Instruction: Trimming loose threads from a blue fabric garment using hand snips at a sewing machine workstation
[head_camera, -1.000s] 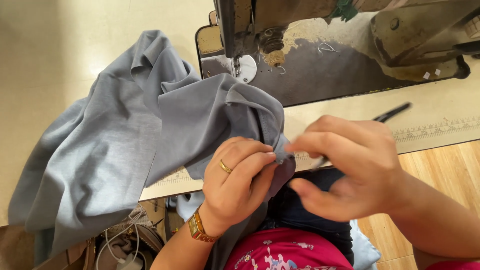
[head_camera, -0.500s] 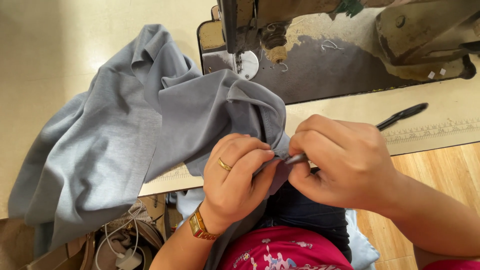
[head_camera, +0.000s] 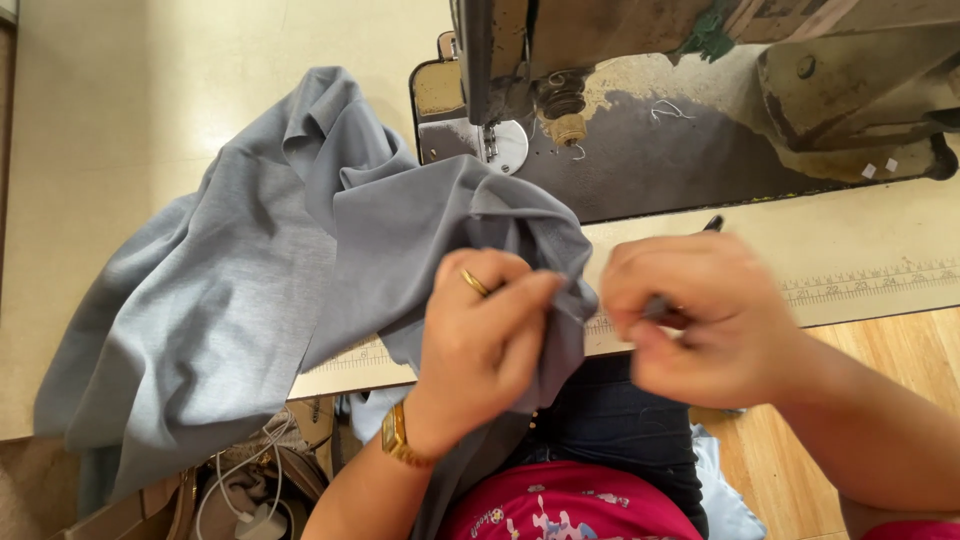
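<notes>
Grey cloth (head_camera: 300, 290) edge sits pinched in the closed left hand (head_camera: 490, 330). The right hand (head_camera: 690, 320), just beside, is curled around a small dark tool (head_camera: 662, 308); trimming seems underway, needing a steady, taut edge

Fabric (head_camera: 260, 290) on the table (head_camera: 100, 130), left of the sewing machine (head_camera: 680, 110), both hands before it.

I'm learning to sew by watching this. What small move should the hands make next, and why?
Probably bring the right hand back to the pinched edge. The left hand grips a fold of the grey knit fabric at the table edge, while the right, blurred and holding something small and dark, sits just apart from it.
</notes>
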